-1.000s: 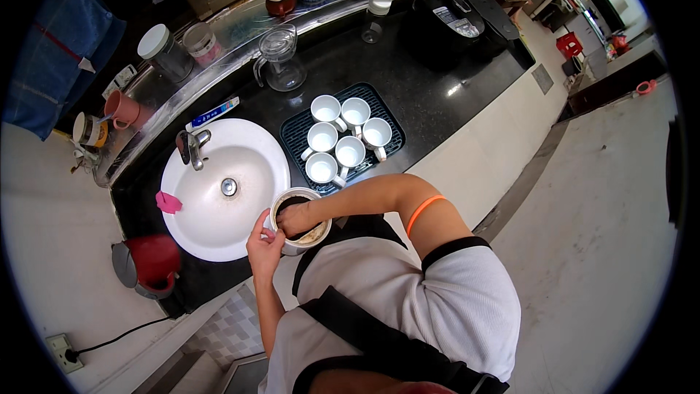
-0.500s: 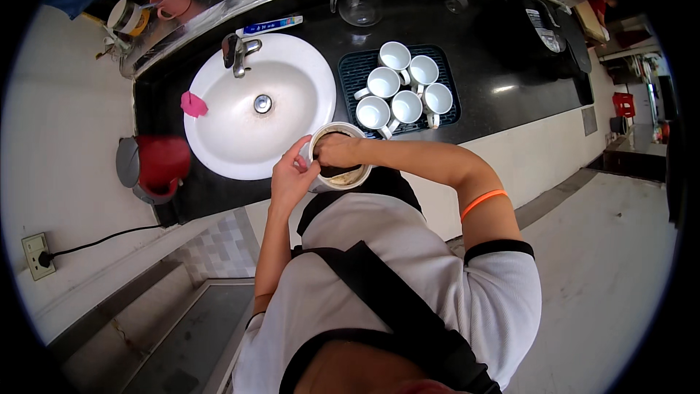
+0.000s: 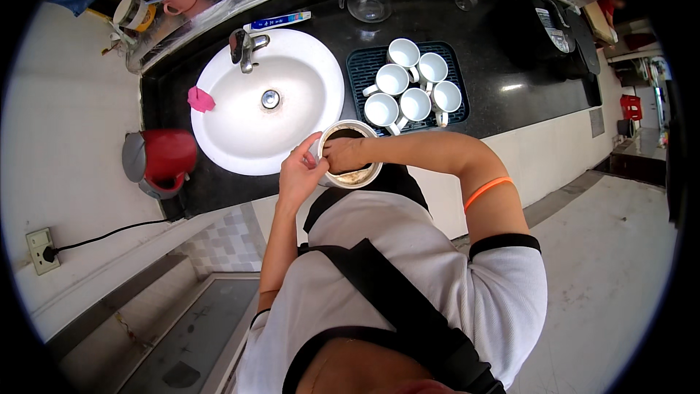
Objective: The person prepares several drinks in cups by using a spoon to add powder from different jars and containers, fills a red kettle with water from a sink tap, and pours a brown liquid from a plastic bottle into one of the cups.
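Note:
A white round tub [image 3: 370, 175], dark inside with a pale stained patch on its inner wall, is held in front of my body at the counter's front edge. My left hand [image 3: 301, 171] grips the tub's left rim, thumb and fingers closed on it. My right hand [image 3: 344, 155] reaches down into the tub from the right, its fingertips hidden inside. Whether they hold anything cannot be seen. Just beyond the tub is the white oval sink [image 3: 240, 149].
Several white mugs [image 3: 415, 104] stand on a dark draining tray [image 3: 456, 113] right of the sink. A faucet [image 3: 248, 51], pink cloth [image 3: 200, 100] and red kettle [image 3: 169, 160] are around the sink. A glass jug [image 3: 370, 4] and black machine [image 3: 543, 25] stand farther back.
The whole view has shifted slightly. My right hand has moved a little inside the tub, with more of the dark interior showing beyond it. My left hand keeps its grip on the rim.

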`<action>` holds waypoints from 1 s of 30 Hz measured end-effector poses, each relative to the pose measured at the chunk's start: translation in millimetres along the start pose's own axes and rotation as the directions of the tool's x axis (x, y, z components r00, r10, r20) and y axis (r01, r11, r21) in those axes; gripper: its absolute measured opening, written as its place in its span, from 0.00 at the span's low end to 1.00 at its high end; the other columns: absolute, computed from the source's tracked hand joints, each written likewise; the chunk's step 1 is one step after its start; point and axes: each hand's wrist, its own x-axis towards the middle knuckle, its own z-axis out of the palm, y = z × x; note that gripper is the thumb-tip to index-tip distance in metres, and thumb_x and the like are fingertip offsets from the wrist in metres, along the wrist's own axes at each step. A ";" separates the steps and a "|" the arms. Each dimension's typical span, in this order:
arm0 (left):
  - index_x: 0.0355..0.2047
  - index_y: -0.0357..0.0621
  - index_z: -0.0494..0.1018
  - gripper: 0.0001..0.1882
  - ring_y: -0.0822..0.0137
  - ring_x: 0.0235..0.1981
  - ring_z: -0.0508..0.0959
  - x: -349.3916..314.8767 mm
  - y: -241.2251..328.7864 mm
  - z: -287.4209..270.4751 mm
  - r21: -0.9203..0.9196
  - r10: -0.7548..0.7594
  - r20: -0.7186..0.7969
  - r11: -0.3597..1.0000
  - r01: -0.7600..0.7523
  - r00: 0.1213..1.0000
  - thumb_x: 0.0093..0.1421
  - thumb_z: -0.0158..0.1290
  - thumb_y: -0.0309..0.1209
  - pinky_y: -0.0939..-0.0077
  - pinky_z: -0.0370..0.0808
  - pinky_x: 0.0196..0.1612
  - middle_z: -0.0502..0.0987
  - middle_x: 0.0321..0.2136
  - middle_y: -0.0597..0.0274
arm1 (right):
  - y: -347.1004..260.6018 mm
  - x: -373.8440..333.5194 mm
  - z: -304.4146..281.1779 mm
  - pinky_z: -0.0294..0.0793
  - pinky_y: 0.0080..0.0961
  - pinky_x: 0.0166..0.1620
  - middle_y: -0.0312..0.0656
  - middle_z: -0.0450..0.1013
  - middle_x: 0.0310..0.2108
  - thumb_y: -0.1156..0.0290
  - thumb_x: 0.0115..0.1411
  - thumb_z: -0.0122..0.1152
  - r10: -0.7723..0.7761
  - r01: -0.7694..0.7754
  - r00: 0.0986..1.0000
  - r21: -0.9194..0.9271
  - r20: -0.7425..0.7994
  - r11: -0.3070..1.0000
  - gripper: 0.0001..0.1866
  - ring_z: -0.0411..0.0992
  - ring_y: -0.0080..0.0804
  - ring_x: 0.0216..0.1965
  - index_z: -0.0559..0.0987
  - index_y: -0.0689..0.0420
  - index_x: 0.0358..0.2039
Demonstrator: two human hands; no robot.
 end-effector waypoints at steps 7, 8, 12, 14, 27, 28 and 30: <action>0.50 0.51 0.69 0.27 0.84 0.15 0.62 -0.8 -0.9 -2.1 -0.007 0.025 -0.003 1.000 -0.025 1.000 0.46 0.51 0.21 0.88 0.62 0.20 0.61 0.17 0.74 | -0.2 15.7 40.0 0.59 0.24 0.47 0.30 0.72 0.28 0.68 0.40 0.55 0.026 -0.029 0.984 -0.015 -0.177 0.999 0.05 0.64 0.28 0.43 0.77 0.52 0.20; 0.50 0.51 0.68 0.27 0.84 0.15 0.62 -0.7 -1.7 -2.2 -0.019 0.025 -0.003 1.000 -0.025 1.000 0.46 0.51 0.21 0.88 0.62 0.20 0.61 0.17 0.74 | -0.5 10.7 21.9 0.59 0.24 0.47 0.30 0.72 0.28 0.69 0.40 0.54 -0.002 -0.001 0.989 -0.025 -0.147 1.000 0.05 0.64 0.28 0.43 0.77 0.53 0.19; 0.50 0.51 0.68 0.27 0.84 0.15 0.63 1.4 0.7 -0.4 -0.009 0.025 0.022 1.000 -0.025 0.999 0.46 0.51 0.21 0.88 0.63 0.21 0.61 0.17 0.74 | 0.6 21.8 63.1 0.60 0.24 0.46 0.33 0.73 0.27 0.69 0.40 0.54 0.088 -0.073 0.953 0.062 -0.290 0.995 0.05 0.67 0.30 0.40 0.77 0.53 0.18; 0.50 0.50 0.68 0.27 0.84 0.16 0.64 1.3 3.5 -0.7 -0.014 0.025 0.025 1.000 -0.025 0.999 0.46 0.50 0.21 0.88 0.63 0.21 0.62 0.17 0.74 | 0.3 23.8 63.8 0.62 0.25 0.45 0.34 0.73 0.27 0.69 0.40 0.54 0.141 -0.125 0.971 0.094 -0.192 0.988 0.05 0.68 0.31 0.39 0.77 0.53 0.18; 0.49 0.52 0.69 0.26 0.80 0.16 0.63 1.7 2.8 -3.9 -0.038 -0.003 0.031 0.999 0.005 1.000 0.46 0.52 0.24 0.86 0.64 0.22 0.62 0.17 0.71 | -2.4 2.0 -19.2 0.72 0.33 0.36 0.44 0.72 0.21 0.70 0.41 0.54 0.261 -0.259 0.965 0.160 0.007 0.953 0.06 0.72 0.41 0.32 0.77 0.58 0.19; 0.49 0.52 0.69 0.26 0.81 0.16 0.63 2.0 1.7 -4.5 -0.036 -0.001 0.031 0.999 0.002 1.000 0.46 0.52 0.24 0.86 0.64 0.22 0.62 0.17 0.71 | -2.8 -0.5 -32.5 0.72 0.34 0.34 0.45 0.72 0.19 0.71 0.40 0.54 0.294 -0.295 0.955 0.199 0.035 0.935 0.06 0.73 0.42 0.30 0.77 0.59 0.19; 0.49 0.52 0.69 0.26 0.81 0.16 0.62 1.3 2.3 -4.9 -0.039 0.000 0.032 0.999 0.002 0.999 0.46 0.52 0.24 0.86 0.64 0.22 0.62 0.16 0.71 | -4.7 -7.9 -44.5 0.72 0.34 0.35 0.46 0.73 0.26 0.71 0.43 0.53 0.392 -0.378 0.920 0.331 0.026 0.865 0.09 0.73 0.43 0.33 0.78 0.57 0.26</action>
